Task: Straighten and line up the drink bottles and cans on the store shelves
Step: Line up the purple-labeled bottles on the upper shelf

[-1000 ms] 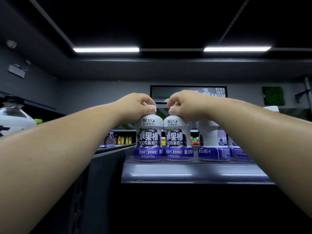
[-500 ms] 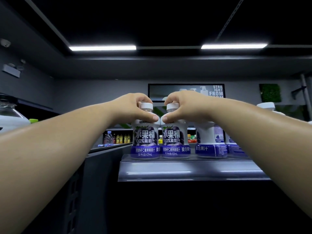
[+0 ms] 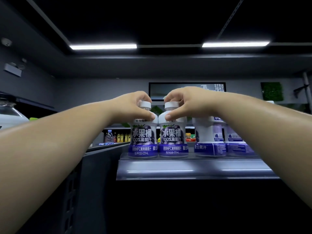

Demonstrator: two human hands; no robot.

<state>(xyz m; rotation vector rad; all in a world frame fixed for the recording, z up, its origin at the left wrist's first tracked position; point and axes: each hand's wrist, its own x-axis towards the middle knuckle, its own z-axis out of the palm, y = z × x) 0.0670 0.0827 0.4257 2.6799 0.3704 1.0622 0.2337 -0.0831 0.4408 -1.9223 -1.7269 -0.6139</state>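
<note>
The left hand (image 3: 135, 107) is wrapped around the neck of the left grape juice bottle (image 3: 143, 137), with the thumb pressed on the white shoulder just under the white cap (image 3: 144, 104). The right hand (image 3: 182, 103) holds the neck of the right grape juice bottle (image 3: 172, 137) the same way, thumb on its shoulder below its cap (image 3: 171, 105). Both hands are closed on their bottles.

A second ago the hands sat right on top and hid the caps. Now they have slid down to the necks, so both caps show. The two bottles stand up straight at the near left end of the shelf (image 3: 194, 171), touching side by side. Their purple labels both face the front. That looks like the turning is done for this pair.

To the right stand two more white and purple bottles. The third bottle (image 3: 209, 137) shows the side of its label, not the front. The fourth bottle (image 3: 236, 141) is partly hidden behind the right arm. These probably need turning next, so the row matches.
</note>
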